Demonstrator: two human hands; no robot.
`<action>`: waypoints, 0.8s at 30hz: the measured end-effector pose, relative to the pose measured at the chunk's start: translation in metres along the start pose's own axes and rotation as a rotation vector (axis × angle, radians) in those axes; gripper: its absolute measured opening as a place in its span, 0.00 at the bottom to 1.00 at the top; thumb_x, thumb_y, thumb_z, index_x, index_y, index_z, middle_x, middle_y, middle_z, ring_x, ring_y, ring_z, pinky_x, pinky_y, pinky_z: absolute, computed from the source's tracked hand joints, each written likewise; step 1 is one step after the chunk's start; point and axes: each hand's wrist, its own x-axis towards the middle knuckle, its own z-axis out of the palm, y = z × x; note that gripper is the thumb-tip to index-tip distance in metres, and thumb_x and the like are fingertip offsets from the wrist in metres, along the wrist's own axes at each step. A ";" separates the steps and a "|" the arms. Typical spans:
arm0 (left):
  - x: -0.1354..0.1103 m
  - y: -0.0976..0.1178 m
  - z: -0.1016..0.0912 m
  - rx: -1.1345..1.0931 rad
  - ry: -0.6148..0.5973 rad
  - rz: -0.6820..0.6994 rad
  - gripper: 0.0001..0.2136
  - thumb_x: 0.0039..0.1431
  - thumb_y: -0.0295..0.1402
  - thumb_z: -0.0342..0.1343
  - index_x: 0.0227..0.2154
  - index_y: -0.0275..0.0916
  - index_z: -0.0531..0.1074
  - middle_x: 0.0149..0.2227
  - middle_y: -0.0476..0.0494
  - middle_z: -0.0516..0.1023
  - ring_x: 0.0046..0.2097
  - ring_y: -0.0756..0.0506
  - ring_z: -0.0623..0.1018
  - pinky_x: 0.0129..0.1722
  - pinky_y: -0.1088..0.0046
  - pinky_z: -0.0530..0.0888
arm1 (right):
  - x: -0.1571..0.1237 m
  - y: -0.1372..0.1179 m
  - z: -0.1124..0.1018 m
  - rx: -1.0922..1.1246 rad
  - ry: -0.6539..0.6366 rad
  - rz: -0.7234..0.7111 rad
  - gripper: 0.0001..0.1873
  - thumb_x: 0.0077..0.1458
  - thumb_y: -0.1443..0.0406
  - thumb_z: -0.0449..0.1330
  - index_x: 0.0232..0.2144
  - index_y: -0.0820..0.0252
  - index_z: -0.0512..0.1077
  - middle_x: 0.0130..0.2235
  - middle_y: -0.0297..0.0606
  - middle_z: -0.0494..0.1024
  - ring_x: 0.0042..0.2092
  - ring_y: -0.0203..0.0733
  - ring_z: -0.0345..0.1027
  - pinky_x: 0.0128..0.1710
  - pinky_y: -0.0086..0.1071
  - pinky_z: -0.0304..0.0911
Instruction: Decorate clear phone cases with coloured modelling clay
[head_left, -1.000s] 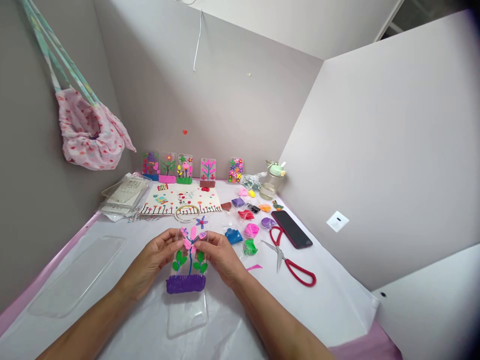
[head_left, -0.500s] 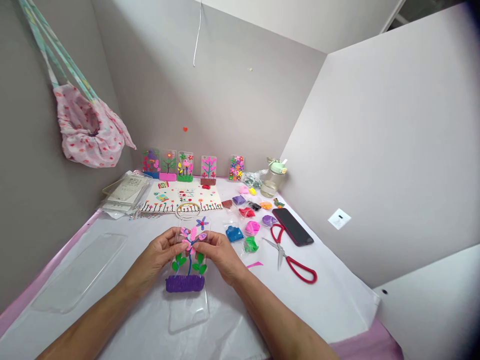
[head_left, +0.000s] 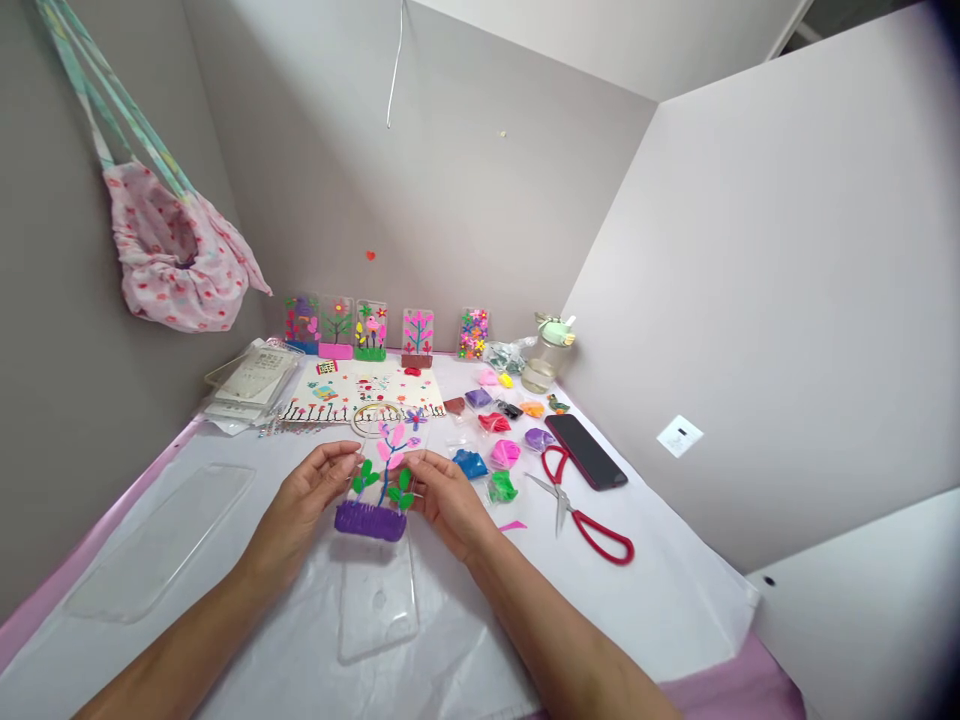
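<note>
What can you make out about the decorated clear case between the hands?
The decorated clear case is a see-through, plastic-looking panel with raised, clay-like decoration: a ridged purple band across the near end, blue stem, pink petals, green leaves and a blue-purple flower near the far end. The left hand and right hand hold its sides over the table, slightly slanted. Its clear outline is faint, so its far edge is hard to trace.

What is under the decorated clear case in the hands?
A plain clear case on the white sheet shows below the purple band; the band hides its far end.
</note>
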 end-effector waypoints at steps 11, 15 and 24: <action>0.003 -0.016 -0.002 0.459 0.084 0.374 0.09 0.58 0.43 0.61 0.31 0.44 0.72 0.45 0.46 0.73 0.51 0.39 0.73 0.57 0.59 0.63 | 0.004 -0.001 -0.004 0.038 0.134 -0.127 0.16 0.48 0.52 0.70 0.30 0.58 0.76 0.33 0.34 0.79 0.34 0.35 0.71 0.36 0.28 0.67; 0.005 -0.020 -0.004 0.560 0.088 0.478 0.06 0.60 0.41 0.59 0.33 0.45 0.73 0.43 0.47 0.73 0.49 0.40 0.73 0.54 0.60 0.64 | 0.003 -0.001 -0.002 0.013 0.122 -0.140 0.16 0.48 0.52 0.69 0.31 0.58 0.76 0.32 0.34 0.79 0.34 0.36 0.71 0.35 0.29 0.66; 0.009 -0.026 -0.009 0.651 0.092 0.573 0.05 0.64 0.38 0.56 0.36 0.45 0.73 0.44 0.47 0.73 0.49 0.41 0.74 0.53 0.63 0.67 | 0.001 0.000 0.000 -0.025 0.092 -0.153 0.15 0.51 0.52 0.68 0.32 0.58 0.77 0.33 0.35 0.79 0.35 0.37 0.72 0.36 0.30 0.67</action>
